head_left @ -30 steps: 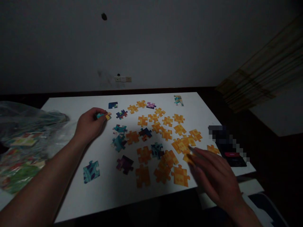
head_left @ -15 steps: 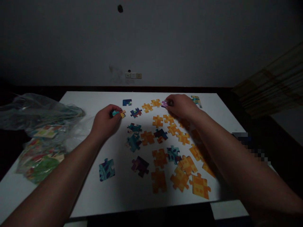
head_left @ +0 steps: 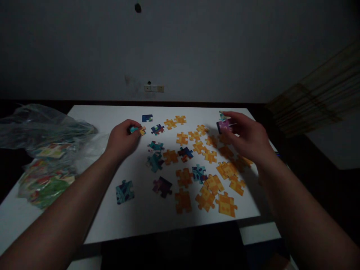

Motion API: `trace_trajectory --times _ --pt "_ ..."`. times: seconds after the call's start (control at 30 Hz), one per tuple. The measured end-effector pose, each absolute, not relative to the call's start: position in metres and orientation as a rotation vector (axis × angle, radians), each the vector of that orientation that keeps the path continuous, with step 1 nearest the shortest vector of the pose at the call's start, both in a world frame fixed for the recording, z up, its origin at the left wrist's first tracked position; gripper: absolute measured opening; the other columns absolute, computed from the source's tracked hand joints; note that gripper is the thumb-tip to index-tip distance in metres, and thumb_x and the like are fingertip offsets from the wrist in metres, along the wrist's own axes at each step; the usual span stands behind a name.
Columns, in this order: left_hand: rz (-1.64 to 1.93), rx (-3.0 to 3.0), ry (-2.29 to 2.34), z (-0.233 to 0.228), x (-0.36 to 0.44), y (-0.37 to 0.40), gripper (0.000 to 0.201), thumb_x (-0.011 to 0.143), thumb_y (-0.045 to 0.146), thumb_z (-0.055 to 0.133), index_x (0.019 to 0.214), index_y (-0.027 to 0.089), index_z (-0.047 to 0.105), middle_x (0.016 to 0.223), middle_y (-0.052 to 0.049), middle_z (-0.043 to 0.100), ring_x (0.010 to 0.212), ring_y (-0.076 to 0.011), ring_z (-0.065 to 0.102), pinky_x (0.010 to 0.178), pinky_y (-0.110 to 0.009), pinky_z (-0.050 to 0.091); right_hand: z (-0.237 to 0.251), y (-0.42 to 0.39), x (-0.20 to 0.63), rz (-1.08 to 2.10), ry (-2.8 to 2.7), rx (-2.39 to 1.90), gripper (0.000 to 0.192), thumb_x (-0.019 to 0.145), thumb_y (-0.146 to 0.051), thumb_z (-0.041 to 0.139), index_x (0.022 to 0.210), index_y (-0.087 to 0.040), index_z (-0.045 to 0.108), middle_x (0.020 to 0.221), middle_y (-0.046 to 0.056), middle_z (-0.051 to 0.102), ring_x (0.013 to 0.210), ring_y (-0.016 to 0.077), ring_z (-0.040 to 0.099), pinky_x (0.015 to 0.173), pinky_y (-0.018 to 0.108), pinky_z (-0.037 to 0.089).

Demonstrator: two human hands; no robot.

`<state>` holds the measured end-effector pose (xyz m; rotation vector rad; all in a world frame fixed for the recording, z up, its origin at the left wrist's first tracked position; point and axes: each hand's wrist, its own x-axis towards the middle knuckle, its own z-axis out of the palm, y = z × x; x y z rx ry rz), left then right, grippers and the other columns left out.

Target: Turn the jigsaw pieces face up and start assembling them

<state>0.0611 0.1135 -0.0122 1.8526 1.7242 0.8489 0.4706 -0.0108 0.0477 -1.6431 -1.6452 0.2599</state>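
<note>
My left hand (head_left: 123,137) pinches a teal and yellow puzzle piece (head_left: 138,130) at the left of the table's far half. Close to its fingertips lies a dark blue and red puzzle piece (head_left: 158,129). Over the far right of the table, my right hand (head_left: 247,133) grips a purple puzzle piece (head_left: 224,125) between thumb and fingers. Behind that hand a teal puzzle piece (head_left: 222,115) partly shows. Several orange puzzle pieces (head_left: 210,154) spread over the middle and right, some overlapping.
Clear plastic bags (head_left: 53,150) with colourful contents cover the left side of the white table (head_left: 104,228). Teal pieces (head_left: 125,192) and a dark purple piece (head_left: 162,186) lie nearer the front edge. Wall sockets (head_left: 154,88) sit behind; a striped curtain (head_left: 315,86) hangs at right.
My right hand has moved right with the purple puzzle piece, lifting it from beside the far orange pieces and tilting it. My left hand keeps hold of its piece. The view has shifted slightly.
</note>
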Motion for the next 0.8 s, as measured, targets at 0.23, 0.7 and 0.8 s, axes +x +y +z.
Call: trace_trajectory --times 0.23,0.7,0.8 --pt "0.676 1.996 1.730 -0.004 0.061 0.115 0.038 0.090 0.048 0.076 0.117 0.022 0.082 0.109 -0.002 0.083 0.083 -0.0204 0.066 0.081 -0.032 0.048 0.020 -0.157 0.505 0.178 -1.046 -1.818 0.035 0.093 -0.052 0.088 0.116 -0.025 0.088 0.103 0.010 0.088 0.083 0.0258 0.083 0.075 0.040 0.071" --pt "0.704 1.919 1.935 -0.011 0.053 0.126 0.055 0.080 0.058 0.088 0.125 0.027 0.086 0.095 0.000 0.080 0.070 -0.0153 0.060 0.061 -0.026 0.041 0.009 -0.224 0.504 0.190 -1.473 -2.009 0.020 0.101 -0.032 0.071 0.113 -0.023 0.083 0.108 0.008 0.086 0.085 0.0239 0.080 0.079 0.040 0.064" --pt "0.714 1.944 1.945 -0.015 0.049 0.126 0.061 0.081 0.062 0.085 0.130 0.026 0.084 0.100 -0.003 0.081 0.069 -0.0155 0.062 0.057 -0.025 0.043 0.008 -0.227 0.503 0.019 -1.537 -1.979 0.017 0.104 -0.027 0.067 0.113 -0.022 0.081 0.113 0.009 0.085 0.098 0.0258 0.081 0.087 0.042 0.065"
